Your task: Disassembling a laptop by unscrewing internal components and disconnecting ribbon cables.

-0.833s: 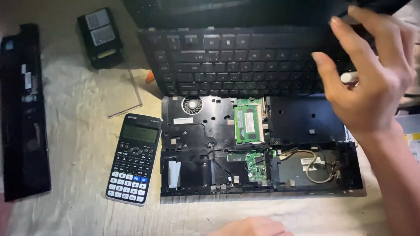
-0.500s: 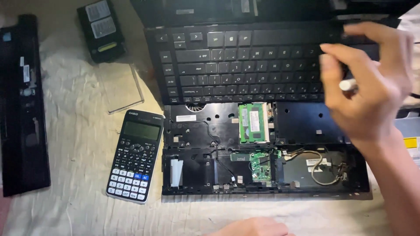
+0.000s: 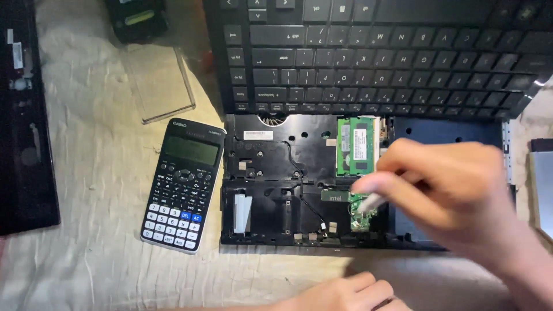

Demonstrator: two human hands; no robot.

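Note:
My right hand [image 3: 455, 190] hovers over the opened black laptop base [image 3: 271, 173], fingers closed on a thin white tool [image 3: 371, 203]. The tool's tip sits at a small green circuit card [image 3: 358, 217] near the base's front edge. Just above it lies a green memory module [image 3: 357, 145]. The detached black keyboard [image 3: 368, 63] lies tilted over the far part of the base. My left hand [image 3: 345, 294] rests flat on the cloth at the bottom edge, holding nothing; only its fingers show.
A black calculator [image 3: 183, 184] lies left of the base. Behind it is a clear plastic cover [image 3: 161, 83] and a black block [image 3: 138, 17]. A long black panel [image 3: 23, 126] runs down the left edge. A silver part [image 3: 541, 190] shows at the right.
The view has closed in on the base. My right hand has come down from the keyboard's right end to the green card, still holding the white tool.

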